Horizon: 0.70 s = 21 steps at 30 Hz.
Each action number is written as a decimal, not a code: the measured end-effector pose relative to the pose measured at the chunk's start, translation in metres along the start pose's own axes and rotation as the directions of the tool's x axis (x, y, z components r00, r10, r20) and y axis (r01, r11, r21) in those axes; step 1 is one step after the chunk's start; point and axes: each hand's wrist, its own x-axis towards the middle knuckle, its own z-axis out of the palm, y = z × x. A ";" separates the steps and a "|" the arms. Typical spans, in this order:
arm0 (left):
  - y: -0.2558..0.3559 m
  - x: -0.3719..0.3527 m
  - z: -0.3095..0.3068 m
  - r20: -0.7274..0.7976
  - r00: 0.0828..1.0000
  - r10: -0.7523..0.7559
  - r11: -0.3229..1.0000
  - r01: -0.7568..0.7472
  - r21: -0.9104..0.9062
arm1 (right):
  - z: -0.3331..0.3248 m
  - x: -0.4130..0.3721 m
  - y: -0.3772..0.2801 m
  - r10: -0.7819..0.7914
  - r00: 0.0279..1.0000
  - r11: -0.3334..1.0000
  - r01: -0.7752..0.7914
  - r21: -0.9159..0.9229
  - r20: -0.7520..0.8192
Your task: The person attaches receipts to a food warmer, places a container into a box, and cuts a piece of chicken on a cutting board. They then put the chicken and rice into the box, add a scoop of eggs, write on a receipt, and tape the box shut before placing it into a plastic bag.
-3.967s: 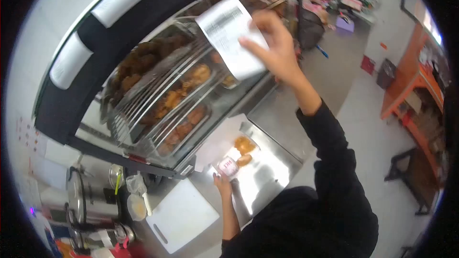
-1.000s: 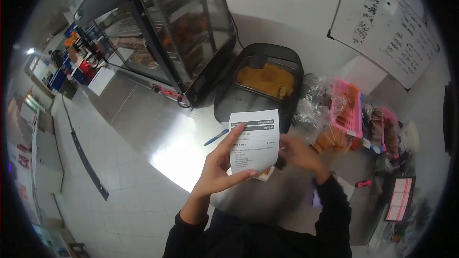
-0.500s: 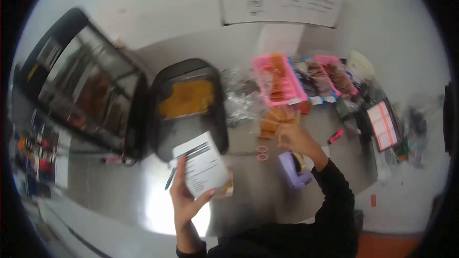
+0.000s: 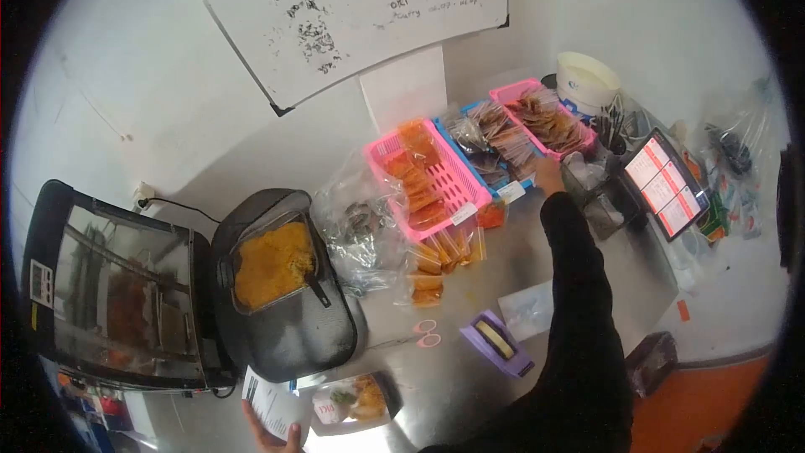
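At the lower left, my left hand point(image 4: 253, 424) is closed on a white printed paper point(image 4: 272, 403), fingers on one edge and thumb on the other. Beside it lies a food tray point(image 4: 387, 413) with golden food, greens and a white labelled packet. My right hand point(image 4: 549, 174) is stretched far out to the back right, at the front end of the blue basket point(image 4: 474, 166) of sachets. Close by are the pink basket point(image 4: 579, 153) of brown sachets and a dark divided container point(image 4: 605, 216). The fingers of this hand are too hidden to make out.
A pink basket point(image 4: 453, 189) with orange sachets stands mid-table, more sachets point(image 4: 428, 288) before it. Pink-handled scissors point(image 4: 428, 333) and a purple tape dispenser point(image 4: 495, 344) lie in front. Left are a black pan point(image 4: 323, 327) of yellow food and a glass cabinet point(image 4: 117, 285); right, a tablet point(image 4: 667, 184).
My right hand has moved from the orange sachets toward the back right baskets. My left hand with the paper has gone lower and left in view, uncovering the food tray. The view has shifted too.
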 end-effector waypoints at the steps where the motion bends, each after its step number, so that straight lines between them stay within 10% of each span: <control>1: -0.005 0.000 -0.004 -0.023 0.999 -0.028 1.000 0.028 -0.012 | -0.004 0.005 0.001 0.005 0.997 0.999 -0.001 -0.041 0.079; 12: 0.014 0.008 0.026 -0.019 0.997 -0.079 0.997 0.079 -0.025 | -0.040 0.020 -0.007 -0.143 0.989 0.986 0.146 -0.076 0.048; 21: 0.018 0.006 0.021 -0.025 0.987 -0.161 0.984 0.158 -0.085 | -0.051 0.014 -0.010 0.187 0.919 0.749 0.095 0.656 -0.347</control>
